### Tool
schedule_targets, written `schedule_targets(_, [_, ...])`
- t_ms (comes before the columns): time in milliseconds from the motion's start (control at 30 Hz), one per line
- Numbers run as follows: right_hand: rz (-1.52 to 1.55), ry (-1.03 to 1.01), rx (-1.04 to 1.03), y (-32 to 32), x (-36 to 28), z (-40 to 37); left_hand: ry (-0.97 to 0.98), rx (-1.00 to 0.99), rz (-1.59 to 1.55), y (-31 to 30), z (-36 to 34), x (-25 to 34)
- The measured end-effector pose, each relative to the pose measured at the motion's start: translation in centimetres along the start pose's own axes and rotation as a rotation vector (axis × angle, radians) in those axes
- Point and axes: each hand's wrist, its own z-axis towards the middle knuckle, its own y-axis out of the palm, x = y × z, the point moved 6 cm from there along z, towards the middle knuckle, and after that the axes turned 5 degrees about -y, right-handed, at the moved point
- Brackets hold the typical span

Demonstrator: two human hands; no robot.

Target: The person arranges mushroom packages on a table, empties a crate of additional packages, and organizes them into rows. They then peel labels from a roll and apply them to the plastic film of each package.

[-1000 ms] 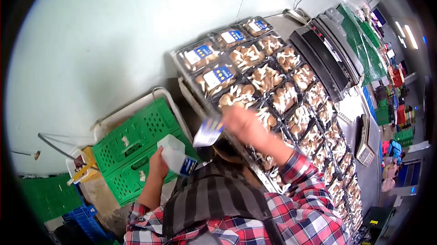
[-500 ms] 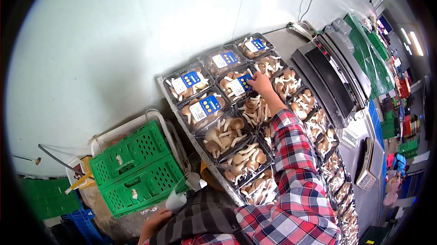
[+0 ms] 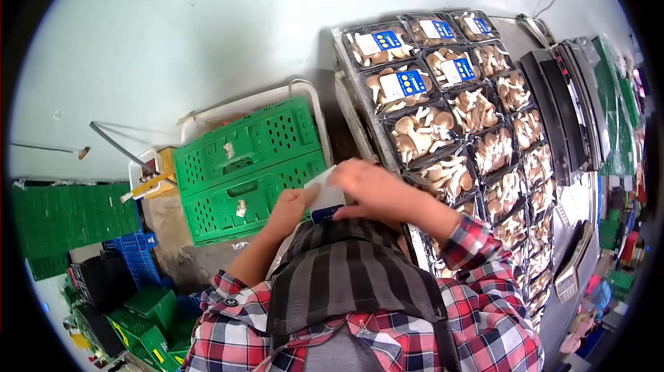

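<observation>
My left hand [image 3: 293,207] is closed on the edge of a white label strip [image 3: 325,191] in front of my apron. A blue printed part [image 3: 326,214] shows at the strip's lower end. My right hand [image 3: 377,192] reaches over the strip from the other side, thumb by the blue part and fingers at the upper edge, somewhat blurred. Right of my hands stand rows of black trays of brown mushrooms [image 3: 423,133]. Several far trays carry blue and white labels [image 3: 403,85]; nearer ones show no label.
Green folded crates [image 3: 252,164] lie on a white basket [image 3: 319,113] at left. Beyond the trays are a black and grey machine [image 3: 564,113] and a keypad device [image 3: 575,261] on the metal table. A pale wall [image 3: 228,33] closes off the far side.
My right hand has left a labelled tray and come back to the strip at my front. My left hand has risen with the strip, and the view has swung left.
</observation>
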Motion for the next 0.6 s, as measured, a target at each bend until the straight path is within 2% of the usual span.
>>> schedule_targets(67, [-0.050, -0.134, -0.089, 2.9, -0.7, 0.5, 0.102, 0.036, 0.124, -0.2, -0.3, 1.2])
schedule_targets(167, [-0.212, -0.163, -0.041, 5.1, -0.4, 0.0, 0.367, 0.168, 0.242, -0.3, -0.1, 2.4])
schedule_targets(200, [-0.267, -0.195, 0.005, 4.6, -1.0, -0.3, 0.332, 0.172, 0.173, -0.1, 0.4, 1.8])
schedule_targets(233, [-0.321, -0.226, 0.045, 4.2, -1.5, -0.7, 0.413, 0.214, 0.404, -1.0, 2.8, -1.3])
schedule_targets(267, [-0.400, -0.267, 0.053, 3.5, -2.2, -1.0, 0.162, 0.201, -0.097, -1.8, 4.0, -2.9])
schedule_targets(300, [-0.329, -0.273, 0.070, 2.2, -2.5, -1.4, -0.115, 0.174, -0.586, -1.5, 4.9, -4.7])
schedule_targets(367, [-0.251, -0.195, 0.330, -2.0, -1.3, -3.0, -0.133, 0.131, -0.791, -2.5, 6.3, -5.7])
schedule_targets(400, [-0.258, -0.035, 0.305, -4.9, 0.5, -4.1, -0.128, 0.099, -0.790, -4.0, 7.1, -7.1])
schedule_targets(433, [-0.225, 0.115, 0.393, -8.6, 3.1, -6.1, -0.123, 0.071, -0.788, -4.8, 7.8, -8.1])
schedule_targets(467, [0.014, 0.254, 0.637, -11.9, 6.7, -8.8, -0.102, 0.014, -0.749, -4.1, 6.2, -5.8])
schedule_targets(500, [-0.204, 0.526, 0.717, -15.3, 10.8, -11.9, -0.082, -0.040, -0.711, -3.4, 4.5, -3.7])
schedule_targets(533, [-0.160, 0.664, 0.772, -18.7, 14.9, -15.2, 0.121, -0.056, -0.258, -4.0, 4.2, -5.7])
schedule_targets(600, [-0.039, 0.870, 0.883, -25.1, 21.7, -21.2, 0.295, -0.173, 0.405, -1.5, 1.3, -4.1])
